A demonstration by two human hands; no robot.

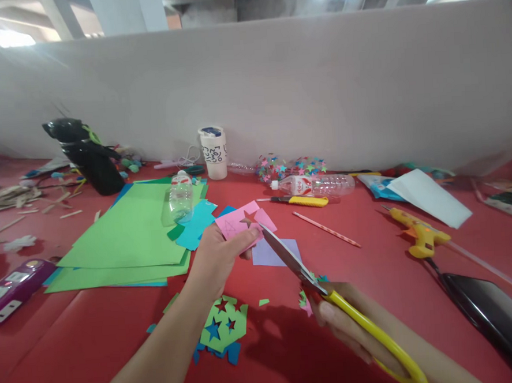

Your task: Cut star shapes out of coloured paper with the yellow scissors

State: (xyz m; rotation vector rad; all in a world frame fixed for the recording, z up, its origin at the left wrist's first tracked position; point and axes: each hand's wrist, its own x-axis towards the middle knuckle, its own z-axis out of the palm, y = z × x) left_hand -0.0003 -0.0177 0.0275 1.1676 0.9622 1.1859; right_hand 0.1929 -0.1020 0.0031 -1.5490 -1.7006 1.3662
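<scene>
Between thumb and fingers, my left hand (216, 257) pinches a pink paper (232, 223) that has a star-shaped hole and a drawn star outline. My right hand (346, 319) is wrapped round the yellow handles of a pair of scissors (290, 259). The blade tips meet the pink paper's right part, close to my left thumb. A purple paper (281, 252) lies on the table behind the blades. Small cut stars (306, 304) lie partly hidden beside my right hand. Below my left hand rests a green paper scrap (238, 328) with star holes, over blue scraps (233, 353).
Green sheets (123, 228) and a clear bottle (181, 199) are at left. Behind lie another bottle (325, 185), a yellow cutter (308, 201) and a pencil (326, 229). A glue gun (421, 233) and black device (493, 310) are right; a purple power strip (19, 290) is left.
</scene>
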